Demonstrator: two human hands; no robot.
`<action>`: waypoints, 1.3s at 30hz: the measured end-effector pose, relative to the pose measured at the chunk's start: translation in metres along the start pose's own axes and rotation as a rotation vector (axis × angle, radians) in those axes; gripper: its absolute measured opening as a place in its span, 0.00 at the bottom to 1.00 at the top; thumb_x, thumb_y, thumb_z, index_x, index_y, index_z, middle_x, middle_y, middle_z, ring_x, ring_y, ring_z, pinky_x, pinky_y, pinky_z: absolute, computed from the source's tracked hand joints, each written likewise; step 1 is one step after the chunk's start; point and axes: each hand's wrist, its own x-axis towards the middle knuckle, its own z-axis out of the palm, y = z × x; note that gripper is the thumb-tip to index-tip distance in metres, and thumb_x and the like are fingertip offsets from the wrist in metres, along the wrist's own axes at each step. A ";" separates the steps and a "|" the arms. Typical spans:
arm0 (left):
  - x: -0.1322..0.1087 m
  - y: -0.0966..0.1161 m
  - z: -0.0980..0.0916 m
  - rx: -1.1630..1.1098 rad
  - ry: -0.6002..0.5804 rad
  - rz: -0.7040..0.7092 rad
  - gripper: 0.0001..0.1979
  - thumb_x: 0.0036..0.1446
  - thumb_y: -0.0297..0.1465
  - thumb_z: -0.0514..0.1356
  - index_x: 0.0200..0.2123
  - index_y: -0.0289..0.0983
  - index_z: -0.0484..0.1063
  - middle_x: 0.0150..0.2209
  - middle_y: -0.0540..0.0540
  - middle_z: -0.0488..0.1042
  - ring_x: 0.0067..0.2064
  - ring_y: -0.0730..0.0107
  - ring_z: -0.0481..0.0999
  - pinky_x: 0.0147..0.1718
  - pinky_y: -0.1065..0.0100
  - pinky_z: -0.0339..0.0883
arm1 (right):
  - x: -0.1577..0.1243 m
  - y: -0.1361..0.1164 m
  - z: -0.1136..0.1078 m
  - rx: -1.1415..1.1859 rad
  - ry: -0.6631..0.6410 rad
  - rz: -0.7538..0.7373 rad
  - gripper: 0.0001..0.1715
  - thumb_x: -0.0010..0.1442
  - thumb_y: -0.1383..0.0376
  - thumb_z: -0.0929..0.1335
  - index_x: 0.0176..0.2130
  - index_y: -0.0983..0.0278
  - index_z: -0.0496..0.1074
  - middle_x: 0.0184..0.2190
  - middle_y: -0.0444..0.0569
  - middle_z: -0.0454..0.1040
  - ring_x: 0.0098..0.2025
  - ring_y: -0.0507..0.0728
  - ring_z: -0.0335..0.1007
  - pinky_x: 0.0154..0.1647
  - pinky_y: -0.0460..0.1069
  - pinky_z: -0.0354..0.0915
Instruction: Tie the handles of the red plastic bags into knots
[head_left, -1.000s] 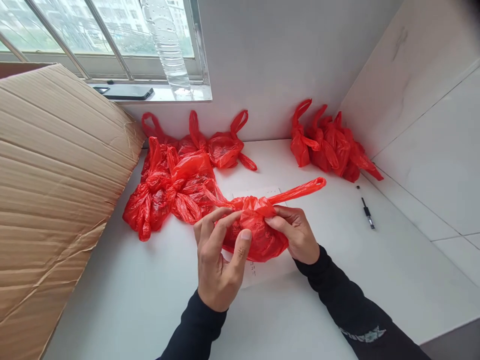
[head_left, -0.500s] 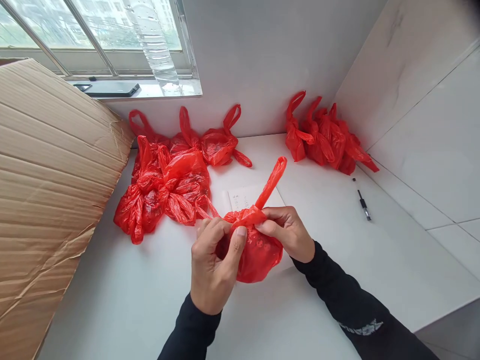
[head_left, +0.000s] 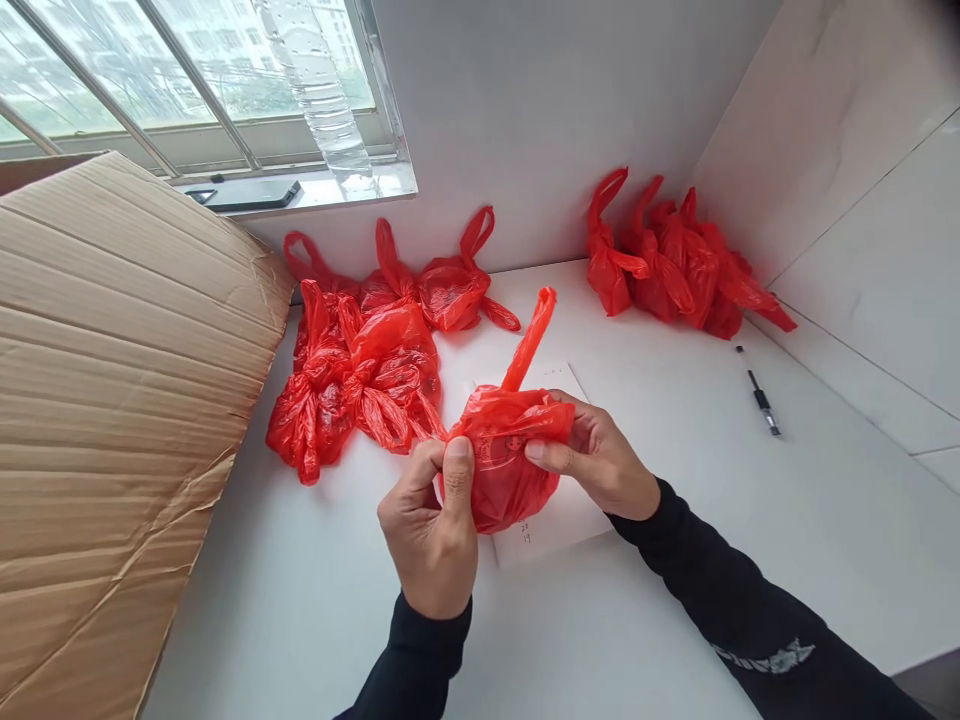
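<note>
Between my hands is a red plastic bag, its mouth spread sideways and one handle standing up at the back. My left hand pinches the left side of the bag's top edge between thumb and fingers. On the right side, my right hand grips the rim, thumb in front and fingers behind. Dark printing shows on the bag's front; what it contains cannot be made out. Under the bag lies a white sheet of paper with handwritten numbers, partly covered.
Several knotted red bags sit at the left, beside a large cardboard box. More red bags stand in the back right corner, near a black pen. A phone rests on the windowsill.
My hands have moved apart, stretching the bag's gathered top into a wider opening. The bag is slightly higher, exposing more of the paper. The view has shifted a little.
</note>
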 end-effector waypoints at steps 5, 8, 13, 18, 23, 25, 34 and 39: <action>-0.001 -0.003 -0.001 -0.020 0.002 -0.005 0.16 0.62 0.36 0.60 0.23 0.38 0.68 0.24 0.52 0.65 0.27 0.73 0.62 0.28 0.69 0.59 | 0.000 0.000 0.000 -0.002 -0.001 0.003 0.09 0.58 0.60 0.73 0.40 0.59 0.76 0.38 0.47 0.75 0.42 0.59 0.72 0.46 0.57 0.70; -0.001 -0.003 -0.001 -0.025 -0.001 -0.001 0.16 0.62 0.36 0.60 0.22 0.38 0.67 0.24 0.52 0.63 0.27 0.73 0.61 0.28 0.69 0.58 | -0.001 -0.001 0.000 0.029 -0.006 0.012 0.08 0.59 0.60 0.72 0.39 0.59 0.76 0.38 0.47 0.75 0.41 0.59 0.72 0.46 0.57 0.69; -0.001 -0.001 -0.001 -0.024 -0.016 0.010 0.17 0.63 0.36 0.59 0.22 0.38 0.64 0.23 0.53 0.61 0.27 0.73 0.59 0.28 0.69 0.56 | 0.000 0.001 0.000 0.068 -0.006 0.029 0.08 0.59 0.61 0.73 0.40 0.59 0.77 0.38 0.47 0.77 0.42 0.59 0.73 0.46 0.57 0.69; -0.001 0.000 -0.001 -0.016 -0.014 0.008 0.17 0.63 0.36 0.58 0.22 0.38 0.63 0.23 0.53 0.60 0.26 0.74 0.58 0.27 0.69 0.55 | -0.001 0.002 -0.001 0.066 -0.006 0.033 0.08 0.59 0.61 0.72 0.40 0.59 0.78 0.38 0.46 0.78 0.42 0.59 0.73 0.46 0.57 0.69; -0.001 -0.001 0.000 -0.034 -0.013 0.010 0.18 0.63 0.35 0.58 0.22 0.38 0.63 0.23 0.53 0.60 0.26 0.74 0.58 0.26 0.69 0.55 | -0.001 0.003 -0.001 0.086 -0.023 0.036 0.06 0.60 0.62 0.72 0.39 0.60 0.78 0.38 0.46 0.78 0.42 0.58 0.73 0.45 0.55 0.68; -0.001 -0.001 0.000 -0.026 -0.010 0.029 0.17 0.64 0.35 0.58 0.22 0.37 0.64 0.23 0.53 0.59 0.26 0.75 0.58 0.26 0.70 0.55 | 0.000 0.004 -0.002 0.109 -0.032 0.034 0.06 0.60 0.64 0.72 0.40 0.61 0.79 0.38 0.46 0.78 0.41 0.57 0.72 0.46 0.53 0.68; -0.013 0.015 -0.004 -0.060 -0.082 0.076 0.17 0.63 0.34 0.59 0.22 0.37 0.62 0.21 0.54 0.56 0.23 0.77 0.54 0.22 0.71 0.51 | -0.004 -0.002 -0.002 0.225 -0.117 0.014 0.02 0.60 0.67 0.72 0.35 0.62 0.79 0.32 0.44 0.76 0.35 0.52 0.70 0.38 0.48 0.68; -0.010 0.014 -0.001 -0.097 -0.091 -0.089 0.21 0.63 0.38 0.58 0.20 0.37 0.59 0.21 0.54 0.51 0.23 0.77 0.50 0.20 0.70 0.49 | -0.004 -0.002 -0.003 0.213 -0.119 0.059 0.02 0.59 0.68 0.72 0.35 0.63 0.80 0.30 0.44 0.75 0.33 0.52 0.69 0.37 0.48 0.67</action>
